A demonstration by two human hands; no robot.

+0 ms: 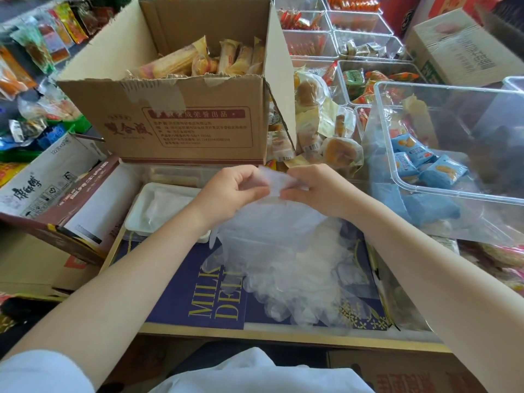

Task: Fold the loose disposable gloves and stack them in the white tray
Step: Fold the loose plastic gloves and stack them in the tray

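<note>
A clear disposable glove (276, 181) is held up between both hands above the work surface. My left hand (232, 191) pinches its left edge and my right hand (314, 185) pinches its right edge. Below them a loose pile of clear gloves (286, 262) lies on a dark blue box lid (181, 296). The white tray (136, 219) sits to the left of my left hand, with what looks like folded clear gloves inside; my left wrist hides its right end.
An open cardboard box of wrapped snacks (175, 109) stands just behind my hands. A clear plastic bin (453, 143) with blue packets sits at the right. A brown-and-white carton (85, 205) lies left of the tray. Snack packets and clear trays crowd the back.
</note>
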